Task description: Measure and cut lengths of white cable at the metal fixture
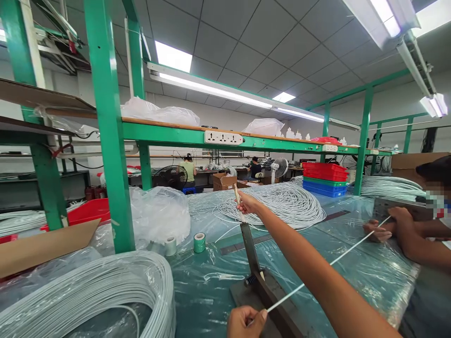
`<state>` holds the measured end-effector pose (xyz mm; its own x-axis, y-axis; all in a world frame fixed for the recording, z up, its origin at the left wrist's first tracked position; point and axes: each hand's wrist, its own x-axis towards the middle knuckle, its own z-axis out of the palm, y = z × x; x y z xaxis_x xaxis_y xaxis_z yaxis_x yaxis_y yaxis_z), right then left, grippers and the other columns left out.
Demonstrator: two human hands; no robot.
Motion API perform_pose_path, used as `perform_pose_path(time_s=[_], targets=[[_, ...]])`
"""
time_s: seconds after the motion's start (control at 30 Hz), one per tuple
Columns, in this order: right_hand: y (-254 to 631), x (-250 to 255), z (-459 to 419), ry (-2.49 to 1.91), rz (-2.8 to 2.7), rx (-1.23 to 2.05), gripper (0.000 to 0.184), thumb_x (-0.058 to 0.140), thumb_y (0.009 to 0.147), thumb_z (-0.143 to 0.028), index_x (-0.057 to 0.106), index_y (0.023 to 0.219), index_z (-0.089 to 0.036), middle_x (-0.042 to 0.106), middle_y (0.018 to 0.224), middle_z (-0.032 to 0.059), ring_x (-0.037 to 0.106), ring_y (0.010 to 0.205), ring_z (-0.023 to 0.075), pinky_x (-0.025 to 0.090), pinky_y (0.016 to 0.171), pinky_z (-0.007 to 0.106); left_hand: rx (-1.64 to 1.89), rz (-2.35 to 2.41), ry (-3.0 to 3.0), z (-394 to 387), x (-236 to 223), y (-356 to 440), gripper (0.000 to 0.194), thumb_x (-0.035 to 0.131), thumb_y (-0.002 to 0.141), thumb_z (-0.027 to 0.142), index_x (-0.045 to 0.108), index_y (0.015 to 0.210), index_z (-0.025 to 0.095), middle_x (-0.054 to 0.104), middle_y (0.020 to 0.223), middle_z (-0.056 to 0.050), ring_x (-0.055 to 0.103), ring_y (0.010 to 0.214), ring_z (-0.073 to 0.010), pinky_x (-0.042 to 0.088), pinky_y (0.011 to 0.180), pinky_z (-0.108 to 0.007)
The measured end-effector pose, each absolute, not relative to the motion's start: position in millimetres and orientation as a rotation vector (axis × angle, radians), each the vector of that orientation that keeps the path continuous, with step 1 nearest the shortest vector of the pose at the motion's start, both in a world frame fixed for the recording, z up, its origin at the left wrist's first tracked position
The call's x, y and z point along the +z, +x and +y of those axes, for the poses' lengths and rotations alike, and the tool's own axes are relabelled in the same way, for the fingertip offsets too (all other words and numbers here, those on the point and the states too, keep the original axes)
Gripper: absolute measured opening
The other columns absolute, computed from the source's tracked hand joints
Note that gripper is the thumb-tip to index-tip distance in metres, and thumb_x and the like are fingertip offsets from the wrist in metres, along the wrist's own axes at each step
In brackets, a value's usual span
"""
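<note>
My left hand [247,321], at the bottom middle, pinches a thin white cable [326,267] close beside the dark metal base of a lever cutter [252,253]. The cable runs taut up to the right, passing behind my right forearm to a co-worker's hands [378,230], which grip its far part. My right hand [246,203] is wrapped around the cutter's pale handle [242,217] at the top of the raised lever. A spring shows near the lever's pivot. What lies inside my left fist is hidden.
A large white cable coil [141,277] fills the lower left, and another coil [282,202] lies behind the cutter. Two tape rolls, one a green roll [199,242], stand left of the lever. A green post [109,141] rises at left. Stacked bins [324,180] sit farther back.
</note>
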<state>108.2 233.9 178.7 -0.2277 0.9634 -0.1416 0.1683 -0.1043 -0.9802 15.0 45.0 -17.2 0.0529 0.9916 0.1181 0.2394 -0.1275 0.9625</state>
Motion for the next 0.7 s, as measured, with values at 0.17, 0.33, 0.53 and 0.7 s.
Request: perform_pose_path(time_s=[0.17,0.33,0.53,0.7], targets=[[116.7,191.1,220.5,-1.298,-1.404,1.433,0.054,0.01,0.079,-0.06,0.04,0.073,-0.016,0.042,0.043,-0.0026,0.031,0.031,0.0047,0.026,0.035,0.015,1.171,1.224,1.408,42.3,-14.9,14.9,0.047,0.056,0.048,0.062,0.046,0.036,0.017,0.028,0.038,0.007,0.024,0.042,-0.0074,0.018,0.044,-0.022],[151.2,213.7,172.7,-1.156,-1.416,1.473,0.056,0.013,0.077,-0.062,0.045,0.078,-0.017,0.045,0.043,-0.0027,0.036,0.032,0.0047,0.029,0.036,0.014,1.18,1.157,1.347,41.3,-15.8,15.3,0.05,0.057,0.045,0.064,0.047,0.037,0.016,0.032,0.039,0.007,0.026,0.043,-0.0072,0.019,0.045,-0.022],[209.6,212.6,74.9,-1.035,-1.477,1.652,0.042,0.025,0.08,-0.054,0.045,0.078,-0.017,0.058,0.049,0.0022,0.049,0.036,0.0083,0.033,0.036,0.014,1.151,1.116,1.303,38.0,-15.0,15.4,0.05,0.057,0.044,0.065,0.049,0.041,0.016,0.03,0.037,0.008,0.022,0.041,-0.0065,0.014,0.044,-0.022],[236.7,182.7,-10.6,-1.183,-1.539,1.673,0.024,0.037,0.081,-0.038,0.047,0.084,-0.017,0.058,0.05,0.0012,0.05,0.036,0.0052,0.027,0.036,0.01,1.113,1.125,1.27,36.5,-9.9,14.4,0.048,0.059,0.041,0.063,0.05,0.04,0.016,0.033,0.037,0.007,0.024,0.041,-0.0066,0.014,0.045,-0.022]])
